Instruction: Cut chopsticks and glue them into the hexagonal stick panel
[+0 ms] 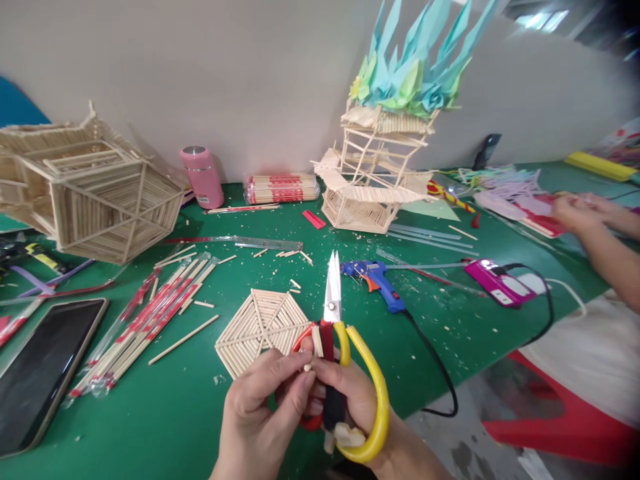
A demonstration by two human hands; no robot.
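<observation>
Left hand (265, 407) pinching a small stick piece (307, 367); right hand (357, 393) gripping scissors (331, 307).
The stick piece is sitting at the left fingertips, just beside the right hand's; contact with the latter is remaining unclear. The scissors are pointing blades-away from the wearer. A hexagonal stick panel (257, 327) is lying on the green bench (170, 427) just beyond the left hand, partly hidden; a blue glue gun (380, 283) is lying right of the blades.

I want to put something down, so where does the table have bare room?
Mostly bare: between the phone and the left hand; a smaller patch between the scissors and the black cord. Crowded: around the stick packs, beside the phone.
</observation>
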